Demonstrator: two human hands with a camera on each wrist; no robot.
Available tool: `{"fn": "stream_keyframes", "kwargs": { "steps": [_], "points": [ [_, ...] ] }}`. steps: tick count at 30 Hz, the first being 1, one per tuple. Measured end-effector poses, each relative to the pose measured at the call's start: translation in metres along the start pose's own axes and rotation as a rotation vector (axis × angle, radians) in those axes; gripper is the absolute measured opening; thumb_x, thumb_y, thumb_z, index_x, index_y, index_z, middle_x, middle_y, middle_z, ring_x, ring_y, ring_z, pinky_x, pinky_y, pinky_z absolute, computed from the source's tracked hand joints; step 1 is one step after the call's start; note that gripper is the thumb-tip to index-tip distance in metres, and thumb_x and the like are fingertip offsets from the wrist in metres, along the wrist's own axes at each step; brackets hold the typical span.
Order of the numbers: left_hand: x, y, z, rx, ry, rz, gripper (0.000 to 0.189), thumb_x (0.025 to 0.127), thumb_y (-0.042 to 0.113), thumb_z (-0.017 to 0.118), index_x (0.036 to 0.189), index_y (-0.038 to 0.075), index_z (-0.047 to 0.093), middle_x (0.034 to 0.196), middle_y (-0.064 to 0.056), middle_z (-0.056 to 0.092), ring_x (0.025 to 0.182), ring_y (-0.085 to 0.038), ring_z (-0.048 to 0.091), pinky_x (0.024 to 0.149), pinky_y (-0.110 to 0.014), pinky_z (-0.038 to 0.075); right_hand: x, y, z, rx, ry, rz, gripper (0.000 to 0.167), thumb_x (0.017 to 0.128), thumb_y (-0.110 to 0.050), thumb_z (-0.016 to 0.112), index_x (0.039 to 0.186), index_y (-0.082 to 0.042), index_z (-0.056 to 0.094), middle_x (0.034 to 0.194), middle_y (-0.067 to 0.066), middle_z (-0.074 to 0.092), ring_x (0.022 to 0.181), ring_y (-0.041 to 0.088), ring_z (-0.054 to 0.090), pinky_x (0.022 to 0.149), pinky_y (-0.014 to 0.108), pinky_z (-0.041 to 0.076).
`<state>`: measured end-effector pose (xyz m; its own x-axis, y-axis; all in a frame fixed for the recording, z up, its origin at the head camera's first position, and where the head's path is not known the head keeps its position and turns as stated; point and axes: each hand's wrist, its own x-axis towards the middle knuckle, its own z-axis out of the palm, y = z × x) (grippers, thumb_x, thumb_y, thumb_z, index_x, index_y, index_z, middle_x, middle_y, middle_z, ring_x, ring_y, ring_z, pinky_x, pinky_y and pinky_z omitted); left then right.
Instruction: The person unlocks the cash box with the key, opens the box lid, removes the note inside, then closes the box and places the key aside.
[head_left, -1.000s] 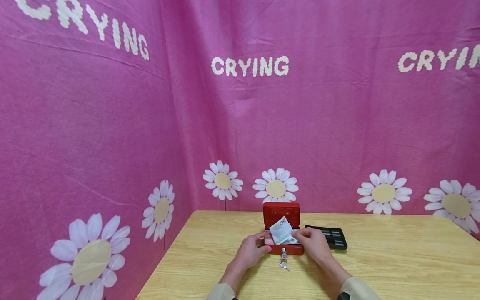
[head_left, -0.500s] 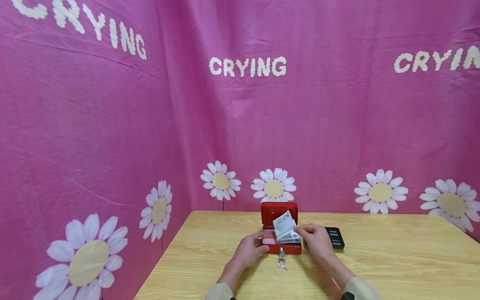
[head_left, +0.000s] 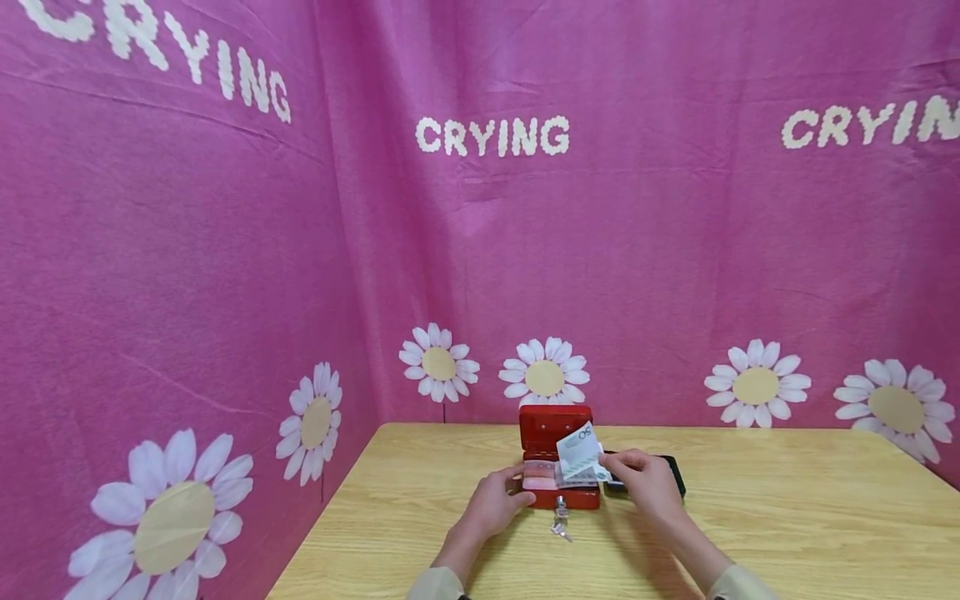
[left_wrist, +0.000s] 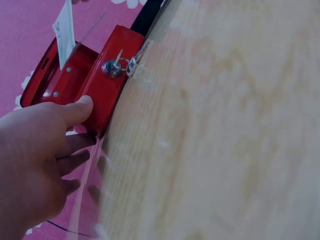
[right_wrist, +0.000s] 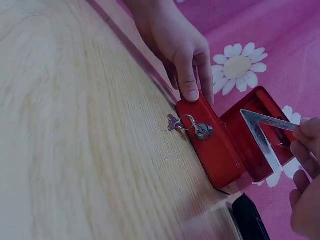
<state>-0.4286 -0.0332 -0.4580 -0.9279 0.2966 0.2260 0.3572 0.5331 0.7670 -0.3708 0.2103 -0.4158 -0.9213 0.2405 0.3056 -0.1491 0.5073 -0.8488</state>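
Cloth-walled corner (head_left: 351, 250), pink flowered hangings (head_left: 637, 250), wood-grain table (head_left: 810, 517)

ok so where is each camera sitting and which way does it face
Head: worn on the head, facing forward and down at the table and red box; left hand, right hand and sleeves show.
Left wrist: on that wrist, facing the box's front; the left hand shows.
Right wrist: on that wrist, facing the box; right hand holding a banknote, left hand beyond.
Shared: both wrist views show the keys and left hand.

There are two hands (head_left: 491, 504) (head_left: 647, 483), one red box (right_wrist: 217, 161), one black tray (right_wrist: 249, 220) and six printed daisies (head_left: 543, 377).
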Motion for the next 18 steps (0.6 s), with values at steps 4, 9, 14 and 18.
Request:
{"fn": "stream_keyframes", "kwargs": {
  "steps": [4, 9, 14, 18],
  "points": [
    [0.001, 0.000, 0.000, 0.001, -0.004, -0.019, 0.052, 0.091, 0.020, 0.073, 0.139, 0.006, 0.058, 0.130, -0.015, 0.066, 0.120, -0.030, 0.063, 0.103, -0.048, 0.049, -0.003, 0.000, -0.008, 0.024, -0.006, -0.002, 0.029, 0.090, -0.035, 0.072, 0.101, -0.009, 0.079, 0.103, 0.003, 0.076, 0.087, -0.003, 0.056, 0.078, 0.018, 0.045],
    [0.001, 0.001, 0.000, -0.001, -0.004, -0.027, 0.052, 0.090, 0.020, 0.073, 0.139, 0.006, 0.058, 0.130, -0.015, 0.066, 0.119, -0.030, 0.063, 0.103, -0.049, 0.049, -0.006, 0.002, -0.020, 0.023, -0.010, 0.005, 0.030, 0.091, -0.034, 0.072, 0.103, -0.007, 0.078, 0.102, 0.001, 0.075, 0.088, -0.006, 0.055, 0.079, 0.017, 0.044],
    [0.001, 0.002, -0.001, -0.009, -0.012, -0.047, 0.052, 0.090, 0.020, 0.073, 0.139, 0.009, 0.058, 0.131, -0.013, 0.066, 0.118, -0.028, 0.063, 0.103, -0.048, 0.050, -0.009, 0.006, -0.030, -0.008, -0.016, 0.014, 0.033, 0.091, -0.039, 0.071, 0.105, -0.010, 0.078, 0.105, 0.000, 0.075, 0.091, -0.006, 0.055, 0.081, 0.018, 0.044],
    [0.000, 0.002, -0.001, -0.011, -0.014, -0.034, 0.052, 0.090, 0.018, 0.073, 0.138, 0.007, 0.058, 0.129, -0.014, 0.066, 0.117, -0.029, 0.064, 0.102, -0.048, 0.050, -0.013, 0.009, -0.036, -0.021, -0.024, 0.015, 0.033, 0.091, -0.040, 0.071, 0.104, -0.011, 0.078, 0.103, -0.003, 0.075, 0.091, -0.007, 0.055, 0.082, 0.018, 0.043]
  ]
}}
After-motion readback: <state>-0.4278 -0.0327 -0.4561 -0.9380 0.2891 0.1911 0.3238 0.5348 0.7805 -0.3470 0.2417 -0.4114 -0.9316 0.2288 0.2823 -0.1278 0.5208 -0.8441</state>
